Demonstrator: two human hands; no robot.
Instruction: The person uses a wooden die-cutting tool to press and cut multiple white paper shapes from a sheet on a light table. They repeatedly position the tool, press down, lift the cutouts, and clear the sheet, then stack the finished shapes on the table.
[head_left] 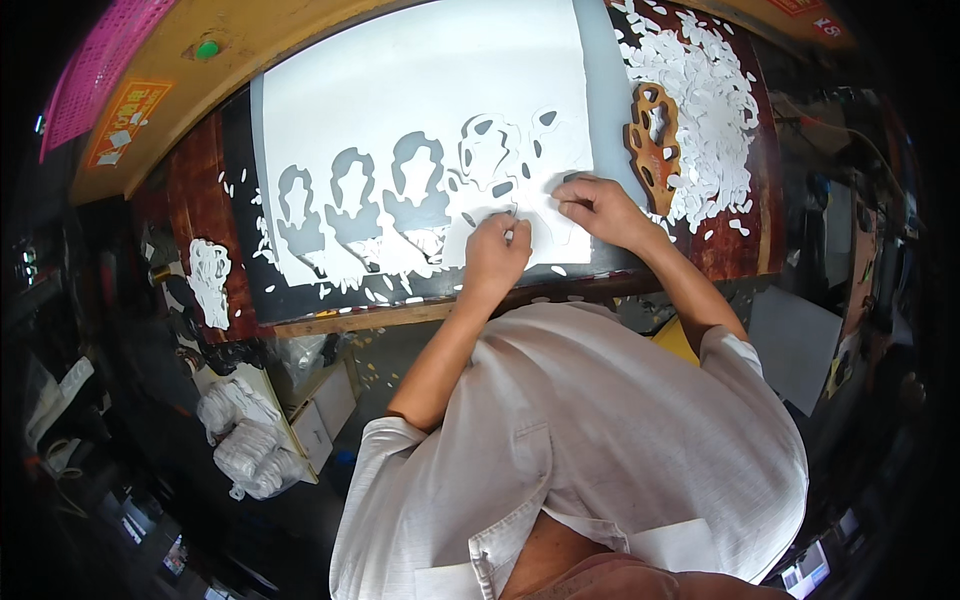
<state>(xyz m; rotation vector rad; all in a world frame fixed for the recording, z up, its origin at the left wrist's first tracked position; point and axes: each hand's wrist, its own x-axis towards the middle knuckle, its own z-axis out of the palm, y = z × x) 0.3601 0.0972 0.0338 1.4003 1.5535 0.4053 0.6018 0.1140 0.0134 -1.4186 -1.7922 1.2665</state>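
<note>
A large white sheet [420, 70] lies on the table, with a row of shaped holes along its near part; the three at the left show grey beneath. Toward the right, cut outlines [490, 150] still have white material in them. My left hand [495, 255] rests low on this cut part, thumb and fingers pinched together. Just right of it, my right hand [603, 212] is closed in a pinch over the rightmost outline. Whatever is between the fingertips of either hand is too small to make out. A brown cutting die [655, 150] lies right of the sheet.
Many white offcuts [715, 120] are heaped at the table's right end. A small stack of white cut pieces [210, 280] sits at the left end. White scraps line the near edge. A yellow-brown machine beam [185, 85] with a green button borders the far left.
</note>
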